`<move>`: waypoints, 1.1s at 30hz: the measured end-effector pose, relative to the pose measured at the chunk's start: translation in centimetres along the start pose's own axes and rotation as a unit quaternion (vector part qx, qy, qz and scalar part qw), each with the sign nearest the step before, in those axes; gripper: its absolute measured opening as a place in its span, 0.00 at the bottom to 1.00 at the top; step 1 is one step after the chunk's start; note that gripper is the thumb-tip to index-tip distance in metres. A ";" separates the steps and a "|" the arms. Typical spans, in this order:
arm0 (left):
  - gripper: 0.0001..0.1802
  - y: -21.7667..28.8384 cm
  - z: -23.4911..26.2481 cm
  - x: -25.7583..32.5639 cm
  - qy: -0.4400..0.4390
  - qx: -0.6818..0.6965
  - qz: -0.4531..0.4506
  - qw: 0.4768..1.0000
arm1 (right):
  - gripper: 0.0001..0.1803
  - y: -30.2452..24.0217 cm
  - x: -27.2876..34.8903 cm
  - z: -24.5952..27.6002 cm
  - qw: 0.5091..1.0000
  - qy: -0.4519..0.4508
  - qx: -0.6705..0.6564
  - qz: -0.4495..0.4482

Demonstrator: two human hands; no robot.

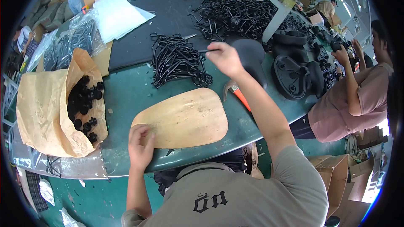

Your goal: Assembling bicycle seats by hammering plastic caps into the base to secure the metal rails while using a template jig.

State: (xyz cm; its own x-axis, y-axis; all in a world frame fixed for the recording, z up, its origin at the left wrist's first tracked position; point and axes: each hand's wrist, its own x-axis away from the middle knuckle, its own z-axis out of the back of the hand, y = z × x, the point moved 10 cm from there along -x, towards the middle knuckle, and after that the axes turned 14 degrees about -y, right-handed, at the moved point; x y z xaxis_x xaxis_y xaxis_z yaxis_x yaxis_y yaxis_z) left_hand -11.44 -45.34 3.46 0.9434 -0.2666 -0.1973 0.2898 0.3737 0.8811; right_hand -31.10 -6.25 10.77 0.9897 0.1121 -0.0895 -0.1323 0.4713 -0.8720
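Note:
A pale wooden board [189, 117] with rounded corners lies on the green table before me. My left hand [142, 145] rests at its left end with fingers curled; whatever they may hold is hidden. Farther up, my right hand [226, 60] is closed in a pinch on a thin black metal rod that points left, toward a pile of bent black wire frames [174, 61]. A hammer [241, 99] with an orange handle lies right of the board, under my right forearm. Just beyond my right hand sits a smooth black bicycle saddle [251, 59].
An open brown paper bag [46, 109] of black plastic parts stands at left. White foam sheets [118, 14] lie behind it. A large heap of black metal parts [235, 17] and upturned saddles [290, 75] fill the far right, beside a metal post [280, 14]. A co-worker [351, 101] works at right.

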 end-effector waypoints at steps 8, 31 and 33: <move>0.13 -1.5 10.2 -0.5 0.133 -0.199 0.012 0.971 | 0.24 -1.5 -2.4 -8.8 0.944 0.000 0.312 0.110; 0.11 -7.2 15.0 -6.2 0.126 -0.438 0.163 0.875 | 0.20 -2.9 -6.0 -9.2 0.894 -0.030 0.439 0.088; 0.12 -4.4 12.2 -5.7 0.116 -0.382 0.096 0.912 | 0.18 -2.1 -6.8 -9.9 0.890 -0.083 0.447 0.040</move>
State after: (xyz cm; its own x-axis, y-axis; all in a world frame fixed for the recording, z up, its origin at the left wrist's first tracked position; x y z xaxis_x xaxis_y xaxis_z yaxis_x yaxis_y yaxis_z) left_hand -20.01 -56.27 5.97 0.9718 0.0303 -0.2340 0.0603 0.9270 0.3702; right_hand -36.99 -16.63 8.42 0.9634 0.2681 0.0027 -0.2656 0.9554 -0.1291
